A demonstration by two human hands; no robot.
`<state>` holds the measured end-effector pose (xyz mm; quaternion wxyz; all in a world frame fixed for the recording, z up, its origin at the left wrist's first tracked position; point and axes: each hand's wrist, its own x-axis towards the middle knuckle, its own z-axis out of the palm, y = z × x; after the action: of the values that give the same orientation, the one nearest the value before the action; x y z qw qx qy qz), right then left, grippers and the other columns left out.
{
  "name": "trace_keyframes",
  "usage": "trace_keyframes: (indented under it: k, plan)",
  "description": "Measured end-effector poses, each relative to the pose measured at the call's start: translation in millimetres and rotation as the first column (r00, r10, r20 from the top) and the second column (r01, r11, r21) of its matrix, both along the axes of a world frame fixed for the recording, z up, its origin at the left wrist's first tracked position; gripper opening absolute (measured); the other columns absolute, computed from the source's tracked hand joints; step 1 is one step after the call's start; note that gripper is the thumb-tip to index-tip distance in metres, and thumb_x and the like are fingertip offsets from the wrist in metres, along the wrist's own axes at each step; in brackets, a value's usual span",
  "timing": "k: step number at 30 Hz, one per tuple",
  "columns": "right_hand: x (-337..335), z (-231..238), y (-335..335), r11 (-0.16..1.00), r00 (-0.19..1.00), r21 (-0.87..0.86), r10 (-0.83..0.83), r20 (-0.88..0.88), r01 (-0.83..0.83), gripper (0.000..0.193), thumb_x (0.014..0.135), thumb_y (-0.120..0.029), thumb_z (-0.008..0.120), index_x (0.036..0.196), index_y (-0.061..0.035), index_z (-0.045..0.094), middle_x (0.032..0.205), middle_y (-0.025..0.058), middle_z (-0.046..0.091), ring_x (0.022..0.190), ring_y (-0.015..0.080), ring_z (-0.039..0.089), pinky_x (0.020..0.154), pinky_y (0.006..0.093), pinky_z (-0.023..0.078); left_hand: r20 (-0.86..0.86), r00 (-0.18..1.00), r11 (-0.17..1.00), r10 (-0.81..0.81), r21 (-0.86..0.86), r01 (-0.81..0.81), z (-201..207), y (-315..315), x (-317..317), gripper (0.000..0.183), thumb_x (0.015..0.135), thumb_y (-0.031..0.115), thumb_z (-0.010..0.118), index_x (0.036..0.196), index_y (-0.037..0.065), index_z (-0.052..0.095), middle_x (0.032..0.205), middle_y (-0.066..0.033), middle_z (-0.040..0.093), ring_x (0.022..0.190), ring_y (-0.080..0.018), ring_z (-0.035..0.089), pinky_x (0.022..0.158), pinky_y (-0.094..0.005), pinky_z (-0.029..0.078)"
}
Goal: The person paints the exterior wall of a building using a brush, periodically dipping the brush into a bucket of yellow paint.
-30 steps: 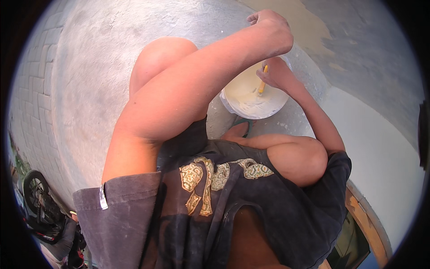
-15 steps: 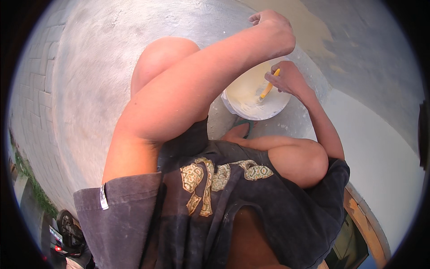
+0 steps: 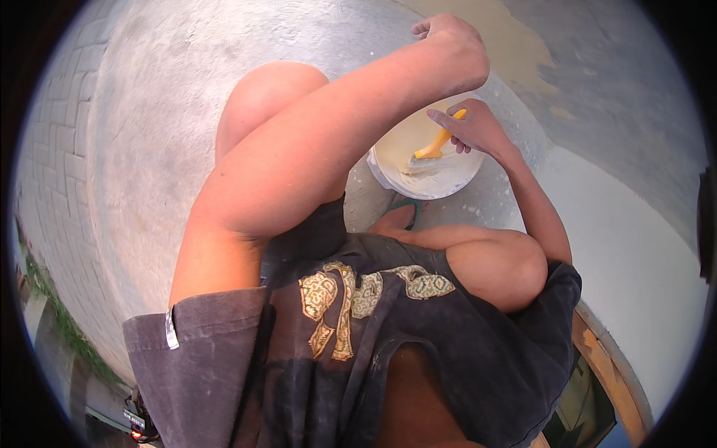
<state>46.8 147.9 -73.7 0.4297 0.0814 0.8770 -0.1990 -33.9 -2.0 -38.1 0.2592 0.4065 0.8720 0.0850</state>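
Note:
My right hand (image 3: 478,128) grips the yellow handle of a paintbrush (image 3: 435,145) between thumb and fingers. The brush slants over a round white bucket (image 3: 385,179), its pale bristles down at the whitish, cream-coloured mix (image 3: 403,142) inside. Beyond the bucket's far rim, my left hand (image 3: 452,43) hangs bent at the wrist. A few of its fingertips show, loosely bent; the remaining fingers are hidden behind the hand. My left forearm covers part of the bucket's left side.
A smooth grey floor (image 3: 172,112) surrounds the bucket, with a grey, partly cream-coated wall (image 3: 597,60) at the right. My sandalled foot (image 3: 399,216) is close to the bucket. Paving blocks (image 3: 60,142) lie at far left; a vehicle's red light (image 3: 137,434) shows lower left.
The brush head has moved left within the bucket, and the brush now slants more, showing its broad yellow base. My left hand has barely shifted. The vehicle at lower left has dropped lower in view.

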Motion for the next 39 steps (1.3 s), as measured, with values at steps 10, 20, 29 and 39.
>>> trace_keyframes:
  k: [10,20,29,39]
  plan:
    - [-9.4,19.4,12.5,0.982,0.995,-0.165,0.092,-0.027,-0.095,0.024,0.078,-0.022,0.069,0.077,0.0012,0.065,0.061,0.0088,0.060,0.051,0.0151,0.060,0.052,0.0274,0.049,0.039,0.999,0.999,-0.005,-0.032,0.007,0.5,-2.2,-4.7,0.027,0.078,0.014,0.064,0.104,0.012,0.070,0.107,-0.0139,0.065,0.095,-0.0341,0.064,0.083,-0.0526,0.051]
    - [2.5,13.0,29.7,0.902,0.939,-0.289,0.342,0.028,-0.320,0.023,0.072,-0.005,0.072,0.094,-0.0039,0.069,0.095,0.0078,0.065,0.090,0.0204,0.060,0.085,0.0329,0.045,0.042,0.999,0.997,0.015,-0.073,-0.012,1.5,2.3,-2.4,0.037,0.078,0.021,0.062,0.112,0.007,0.066,0.114,-0.0210,0.062,0.106,-0.0357,0.060,0.087,-0.0510,0.049]
    - [1.9,31.7,20.3,0.888,0.964,-0.431,0.234,0.130,-0.158,0.020,0.082,-0.008,0.065,0.102,-0.0055,0.067,0.091,0.0065,0.065,0.084,0.0165,0.061,0.080,0.0306,0.048,0.051,0.999,0.989,-0.014,-0.144,0.021,-3.9,14.7,14.7,0.037,0.075,0.023,0.065,0.108,0.005,0.067,0.108,-0.0175,0.065,0.101,-0.0324,0.063,0.085,-0.0508,0.050]
    - [-26.2,84.5,74.0,0.872,0.961,-0.452,-0.258,-0.101,0.186,0.010,0.084,-0.007,0.065,0.089,-0.0005,0.061,0.081,0.0044,0.061,0.066,0.0115,0.058,0.061,0.0257,0.048,-0.182,0.975,0.991,0.131,0.036,-0.126,35.7,-25.1,9.2,0.029,0.068,0.024,0.069,0.090,0.006,0.069,0.090,-0.0142,0.068,0.084,-0.0279,0.066,0.069,-0.0424,0.052]
